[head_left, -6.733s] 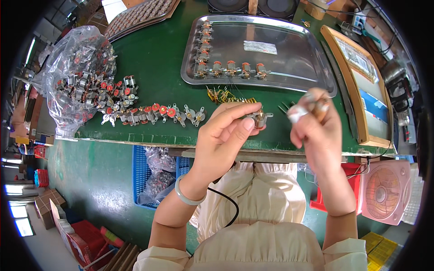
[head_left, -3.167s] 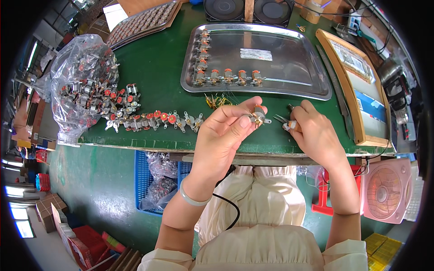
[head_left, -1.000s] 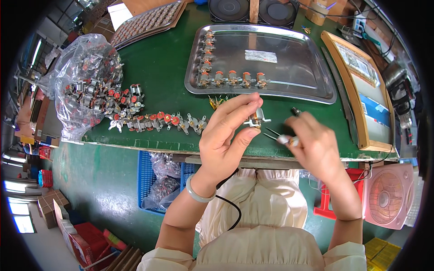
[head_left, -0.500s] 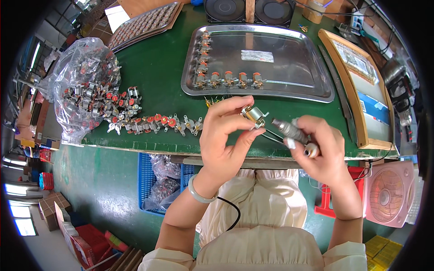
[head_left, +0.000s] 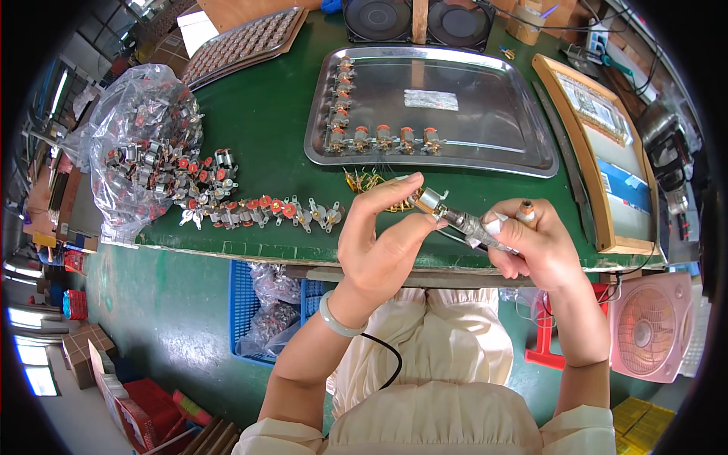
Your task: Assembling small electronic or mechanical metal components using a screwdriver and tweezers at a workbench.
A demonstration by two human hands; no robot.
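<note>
My left hand [head_left: 383, 243] pinches a small metal motor part [head_left: 426, 200] between thumb and fingers, just above the front edge of the green table [head_left: 262, 114]. My right hand [head_left: 535, 246] grips a slim metal tool [head_left: 474, 226] with a brown handle end, its tip touching the part. A small heap of brass pieces [head_left: 364, 180] lies on the table just behind my left hand. A row of small motors with red caps [head_left: 258, 211] stretches left of it.
A steel tray [head_left: 485, 114] holds motors lined along its left and front. A clear bag of motors [head_left: 140, 152] lies at far left. A wooden-framed board [head_left: 607, 144] stands at right, a filled tray [head_left: 239, 45] behind, a blue crate [head_left: 250, 311] and pink fan [head_left: 648, 334] below.
My hands moved slightly apart and lower toward the table edge. The tool in my right hand now lies flatter, its tip still against the part in my left hand.
</note>
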